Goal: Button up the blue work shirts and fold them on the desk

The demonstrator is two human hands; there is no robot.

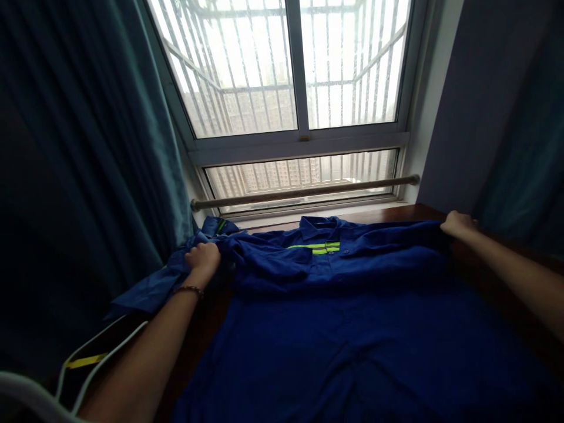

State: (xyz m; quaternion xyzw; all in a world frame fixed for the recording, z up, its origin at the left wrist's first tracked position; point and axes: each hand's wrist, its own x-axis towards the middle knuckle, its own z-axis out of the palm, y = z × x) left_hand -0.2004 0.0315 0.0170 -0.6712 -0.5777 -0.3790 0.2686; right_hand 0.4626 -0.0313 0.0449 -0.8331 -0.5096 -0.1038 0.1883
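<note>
A blue work jacket [352,329] lies spread over a dark brown wooden surface, its collar towards the window. Yellow-green reflective tape and a few buttons show near the collar. My left hand [203,258], with a beaded bracelet on the wrist, is closed on the jacket's left side near the sleeve. At the far right, my right hand [459,224] grips the end of the other sleeve. The cloth between the two hands is stretched sideways, with folds across the chest. Beneath and beside my left hand is more blue cloth [152,288], partly bunched up.
A barred window [304,135] stands ahead, with a horizontal rail [308,192] across its lower part. Teal curtains [114,117] hang at the left and right. White cables [94,370] with a yellow tag [87,361] lie at the lower left.
</note>
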